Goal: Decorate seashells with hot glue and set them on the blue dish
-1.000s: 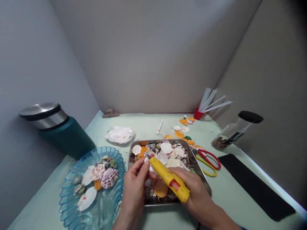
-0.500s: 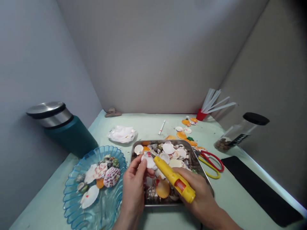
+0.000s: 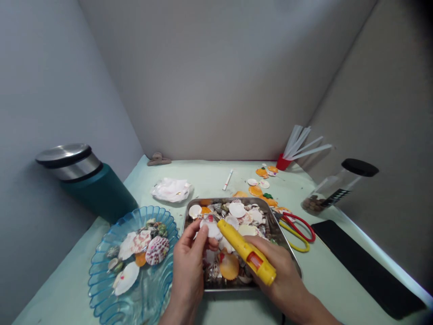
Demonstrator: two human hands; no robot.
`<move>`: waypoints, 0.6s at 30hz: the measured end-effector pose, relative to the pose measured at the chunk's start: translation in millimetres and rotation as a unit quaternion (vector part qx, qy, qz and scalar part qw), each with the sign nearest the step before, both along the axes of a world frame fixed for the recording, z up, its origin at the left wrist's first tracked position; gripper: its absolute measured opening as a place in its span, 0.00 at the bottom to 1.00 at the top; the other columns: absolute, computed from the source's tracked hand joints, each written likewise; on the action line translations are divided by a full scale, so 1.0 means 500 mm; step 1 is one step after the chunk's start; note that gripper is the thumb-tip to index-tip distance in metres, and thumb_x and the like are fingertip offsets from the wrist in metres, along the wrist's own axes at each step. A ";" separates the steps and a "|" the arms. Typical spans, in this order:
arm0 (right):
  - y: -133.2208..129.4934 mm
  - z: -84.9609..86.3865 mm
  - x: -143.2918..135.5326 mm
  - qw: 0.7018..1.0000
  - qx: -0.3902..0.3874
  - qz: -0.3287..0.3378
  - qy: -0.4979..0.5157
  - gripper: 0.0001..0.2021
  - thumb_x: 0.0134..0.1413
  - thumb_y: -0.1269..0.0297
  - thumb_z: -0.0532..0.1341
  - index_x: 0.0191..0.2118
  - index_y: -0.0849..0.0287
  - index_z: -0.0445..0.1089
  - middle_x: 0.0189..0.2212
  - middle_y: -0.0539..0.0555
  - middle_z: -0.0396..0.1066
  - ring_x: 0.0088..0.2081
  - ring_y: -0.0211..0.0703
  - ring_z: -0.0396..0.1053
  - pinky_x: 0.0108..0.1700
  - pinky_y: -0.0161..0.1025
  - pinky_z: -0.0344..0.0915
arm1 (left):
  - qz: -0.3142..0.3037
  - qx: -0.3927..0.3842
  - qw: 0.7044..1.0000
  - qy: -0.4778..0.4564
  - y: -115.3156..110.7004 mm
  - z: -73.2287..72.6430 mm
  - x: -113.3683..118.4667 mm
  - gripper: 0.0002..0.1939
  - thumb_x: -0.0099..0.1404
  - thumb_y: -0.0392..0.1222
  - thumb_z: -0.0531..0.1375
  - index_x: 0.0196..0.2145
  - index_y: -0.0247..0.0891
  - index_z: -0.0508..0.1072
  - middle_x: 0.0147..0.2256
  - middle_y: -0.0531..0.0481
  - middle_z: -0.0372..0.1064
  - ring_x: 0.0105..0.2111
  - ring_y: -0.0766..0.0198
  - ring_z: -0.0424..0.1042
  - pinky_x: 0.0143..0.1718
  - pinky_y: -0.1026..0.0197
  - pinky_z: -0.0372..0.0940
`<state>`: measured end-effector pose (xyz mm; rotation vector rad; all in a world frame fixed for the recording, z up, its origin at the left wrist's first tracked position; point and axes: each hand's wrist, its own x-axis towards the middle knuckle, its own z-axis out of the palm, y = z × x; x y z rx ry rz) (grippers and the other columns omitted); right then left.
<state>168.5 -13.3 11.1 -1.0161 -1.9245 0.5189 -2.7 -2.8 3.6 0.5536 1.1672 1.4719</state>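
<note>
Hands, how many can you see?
2. The left hand holds a white shell over the metal tray; the right hand holds a yellow tool there too.

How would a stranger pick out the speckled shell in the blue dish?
Find the big teal bottle, then the see-through blue dish with a wavy rim beside it. On the dish, look just right of the small orange shell. The speckled shell is the ribbed fan whose white surface is densely dotted with purple.
</note>
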 end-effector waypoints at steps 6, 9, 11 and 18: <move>-0.003 0.004 0.001 1.000 0.001 0.001 0.000 0.09 0.54 0.70 0.58 0.42 0.58 0.71 0.33 0.54 0.78 0.33 0.44 0.78 0.33 0.32 0.72 | -0.007 0.000 1.000 0.005 -0.002 -0.003 -0.001 0.23 0.55 0.50 0.67 0.43 0.34 0.72 0.19 0.54 0.68 0.19 0.69 0.64 0.19 0.70 0.56; -0.001 0.001 0.001 1.000 0.013 -0.002 -0.001 0.09 0.54 0.69 0.59 0.42 0.58 0.71 0.33 0.54 0.78 0.33 0.44 0.78 0.32 0.32 0.72 | -0.007 0.002 1.000 0.006 -0.001 -0.003 -0.001 0.22 0.55 0.50 0.66 0.43 0.34 0.72 0.19 0.54 0.69 0.20 0.69 0.65 0.20 0.70 0.56; 0.000 -0.003 0.001 1.000 0.022 -0.003 -0.004 0.10 0.55 0.69 0.59 0.43 0.58 0.71 0.35 0.54 0.79 0.34 0.44 0.78 0.33 0.32 0.72 | -0.004 0.008 1.000 0.005 0.000 -0.002 -0.002 0.21 0.55 0.50 0.67 0.43 0.34 0.72 0.19 0.55 0.68 0.20 0.70 0.65 0.21 0.70 0.57; 0.003 -0.003 0.000 1.000 0.011 -0.003 -0.002 0.09 0.55 0.68 0.59 0.42 0.58 0.71 0.34 0.56 0.79 0.33 0.46 0.78 0.33 0.34 0.72 | -0.007 0.004 1.000 -0.001 0.000 -0.003 -0.001 0.21 0.55 0.49 0.66 0.43 0.35 0.72 0.19 0.55 0.69 0.20 0.69 0.65 0.20 0.70 0.56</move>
